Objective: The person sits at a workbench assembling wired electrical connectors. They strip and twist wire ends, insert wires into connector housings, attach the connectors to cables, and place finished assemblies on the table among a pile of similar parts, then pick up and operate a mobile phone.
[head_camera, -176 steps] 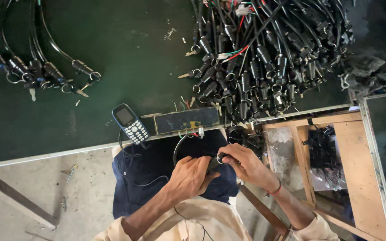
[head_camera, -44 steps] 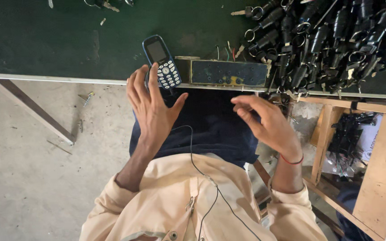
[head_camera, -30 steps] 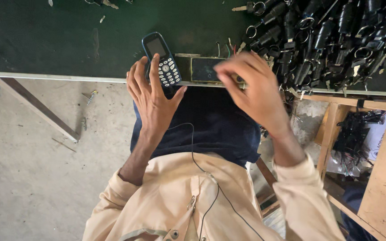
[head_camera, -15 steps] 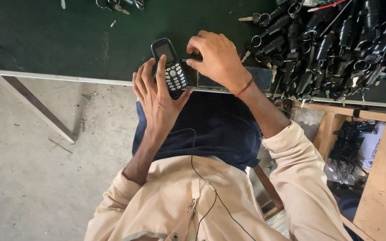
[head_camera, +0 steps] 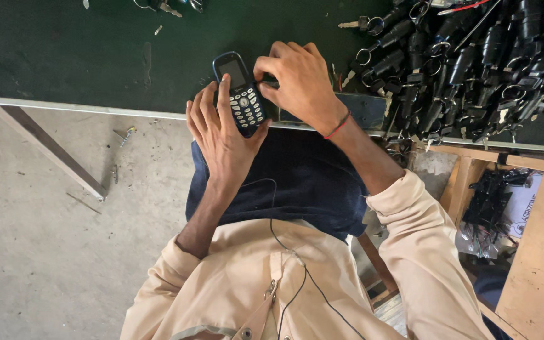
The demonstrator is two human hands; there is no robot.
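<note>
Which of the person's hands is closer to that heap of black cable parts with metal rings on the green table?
Right. The right hand rests on the table edge just beside the heap, apart from it. The left hand, holding the keypad phone, sits farther away.

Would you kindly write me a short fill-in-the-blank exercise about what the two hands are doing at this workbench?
1. The left hand rests on a keypad ____ at the edge of the green table.
2. The right hand wears a ____ wrist band.
3. The pile of black cable parts lies to the right hand's ____.

Missing words: phone; red; right
</note>
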